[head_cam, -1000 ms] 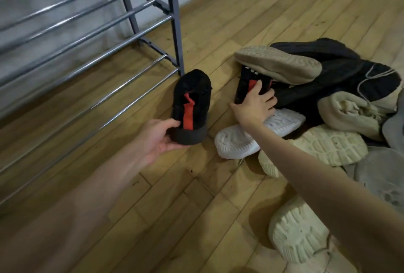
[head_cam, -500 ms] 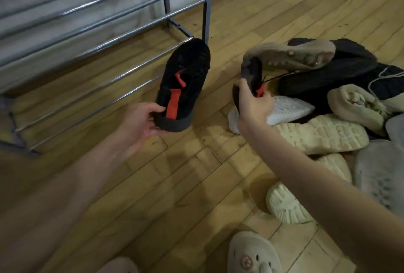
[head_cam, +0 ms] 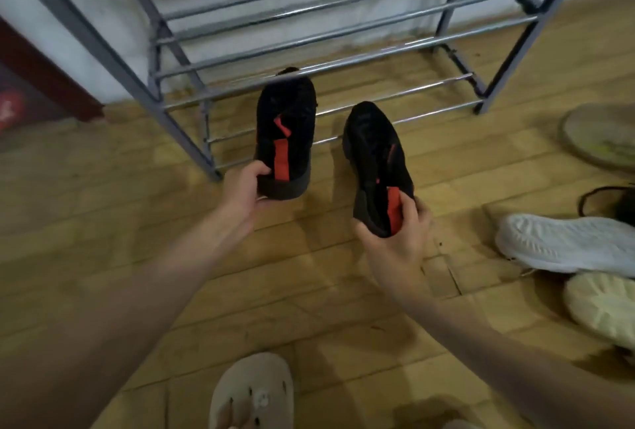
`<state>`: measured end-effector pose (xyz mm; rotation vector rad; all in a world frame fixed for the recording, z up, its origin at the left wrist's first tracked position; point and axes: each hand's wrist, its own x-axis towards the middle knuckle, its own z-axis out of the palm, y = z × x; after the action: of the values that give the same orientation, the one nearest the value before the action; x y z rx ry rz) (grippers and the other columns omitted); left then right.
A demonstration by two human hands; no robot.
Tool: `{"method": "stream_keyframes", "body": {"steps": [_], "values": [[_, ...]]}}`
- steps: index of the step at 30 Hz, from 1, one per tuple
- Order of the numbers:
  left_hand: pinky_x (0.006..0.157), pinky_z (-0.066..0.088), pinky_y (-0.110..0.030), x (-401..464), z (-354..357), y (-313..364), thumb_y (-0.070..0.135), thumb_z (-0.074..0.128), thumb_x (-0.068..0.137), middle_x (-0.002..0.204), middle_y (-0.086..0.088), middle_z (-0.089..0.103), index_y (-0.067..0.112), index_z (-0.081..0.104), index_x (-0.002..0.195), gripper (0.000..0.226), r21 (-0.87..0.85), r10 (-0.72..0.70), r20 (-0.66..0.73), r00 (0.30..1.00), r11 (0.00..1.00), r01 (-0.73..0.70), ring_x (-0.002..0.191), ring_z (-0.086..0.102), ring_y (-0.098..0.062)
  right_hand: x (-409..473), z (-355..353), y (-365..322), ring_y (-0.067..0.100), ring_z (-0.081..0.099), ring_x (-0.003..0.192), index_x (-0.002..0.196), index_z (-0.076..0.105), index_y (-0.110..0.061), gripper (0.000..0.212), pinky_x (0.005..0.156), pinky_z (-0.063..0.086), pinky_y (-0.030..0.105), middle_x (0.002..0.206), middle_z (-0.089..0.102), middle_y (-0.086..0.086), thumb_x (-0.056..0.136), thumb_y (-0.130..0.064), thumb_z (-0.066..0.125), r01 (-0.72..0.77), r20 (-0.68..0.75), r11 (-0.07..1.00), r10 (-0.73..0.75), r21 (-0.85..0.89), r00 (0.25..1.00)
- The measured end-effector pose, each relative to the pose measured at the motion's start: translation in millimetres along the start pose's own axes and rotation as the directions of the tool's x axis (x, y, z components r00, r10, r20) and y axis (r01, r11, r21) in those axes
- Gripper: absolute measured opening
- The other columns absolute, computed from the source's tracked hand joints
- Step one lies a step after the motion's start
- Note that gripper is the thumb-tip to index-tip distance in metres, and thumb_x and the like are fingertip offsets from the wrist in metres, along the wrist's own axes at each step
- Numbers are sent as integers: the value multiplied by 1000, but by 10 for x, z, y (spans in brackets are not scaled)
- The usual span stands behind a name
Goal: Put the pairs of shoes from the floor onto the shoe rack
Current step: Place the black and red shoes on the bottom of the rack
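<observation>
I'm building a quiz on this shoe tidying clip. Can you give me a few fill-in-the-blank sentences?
1. Each hand holds one ____ shoe with a red heel strip.
2. The left hand holds its shoe by the ____.
3. The shoe rack has rails made of ____.
4. The right hand is ____ from the rack than the left hand.

Missing words: black; heel; metal; farther

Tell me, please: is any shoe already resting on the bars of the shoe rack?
No: the rack bars are bare, and both black shoes are held at the heel.

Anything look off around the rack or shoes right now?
The shoes at right are jumbled: the white sneaker lies sole-up across a cream shoe. The shoe rack looks straight and undamaged.
</observation>
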<state>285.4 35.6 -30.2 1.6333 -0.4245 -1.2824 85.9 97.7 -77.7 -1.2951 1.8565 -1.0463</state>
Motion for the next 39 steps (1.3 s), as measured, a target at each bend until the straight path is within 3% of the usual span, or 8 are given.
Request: {"method": "stream_keyframes", "body": {"steps": [2,5,11,20,27,31,34,39], "values": [[50,57,-31,100,-177,55,7,48,89,97,-8,61,7,59,96,12,-16,-19,-17,1000,1000,19,84,63,-23,70,148,-76,20,36,120,129,48,-28,71,102,42,39,131,40,0,66,-38,79,89,36,996,-88,-21,995],[64,57,-38,261,-327,121,10,47,91,105,-9,61,6,55,113,23,-55,-44,-24,999,998,42,94,63,-28,271,385,-241,21,35,119,131,49,-23,73,100,40,38,134,42,5,66,-38,79,188,72,980,-183,-63,980],[82,52,-42,501,-326,218,7,44,93,94,-6,61,17,52,92,13,-232,-91,-54,994,970,76,93,61,-26,772,880,-503,29,36,123,135,46,-18,78,102,39,43,138,41,10,67,-41,77,265,91,960,-257,-91,962],[66,54,-35,690,-296,233,6,48,94,114,-13,61,11,48,121,27,-357,-146,-120,982,929,94,98,62,-26,1146,1304,-654,32,36,125,133,47,-16,78,100,42,49,137,43,13,66,-46,73,348,108,932,-338,-98,935],[93,53,-41,638,-257,231,8,53,90,117,-14,59,13,47,114,25,-502,-149,-147,978,863,57,111,59,-30,1106,1496,-675,32,34,127,135,45,-16,77,102,40,44,138,43,13,71,-45,75,411,171,904,-389,-118,905],[87,54,-39,582,-323,233,8,50,89,108,-13,59,10,49,116,27,-548,-174,-170,970,835,54,100,60,-28,1125,1548,-672,34,35,130,139,42,-18,79,106,36,50,140,42,13,72,-46,75,429,210,884,-391,-183,896],[75,53,-31,506,-345,200,6,46,89,106,-12,57,7,50,118,29,-527,-180,-172,969,847,64,94,59,-24,1124,1494,-650,32,36,131,144,37,-17,80,107,36,50,143,42,11,79,-51,69,458,254,874,-412,-163,875],[88,49,-41,438,-213,-46,5,40,92,111,-17,56,2,45,130,39,-210,-355,-204,912,926,314,98,56,-28,998,1058,-499,27,33,138,147,30,-12,68,111,36,47,149,33,13,92,-43,56,539,358,832,-468,-129,808]]}}
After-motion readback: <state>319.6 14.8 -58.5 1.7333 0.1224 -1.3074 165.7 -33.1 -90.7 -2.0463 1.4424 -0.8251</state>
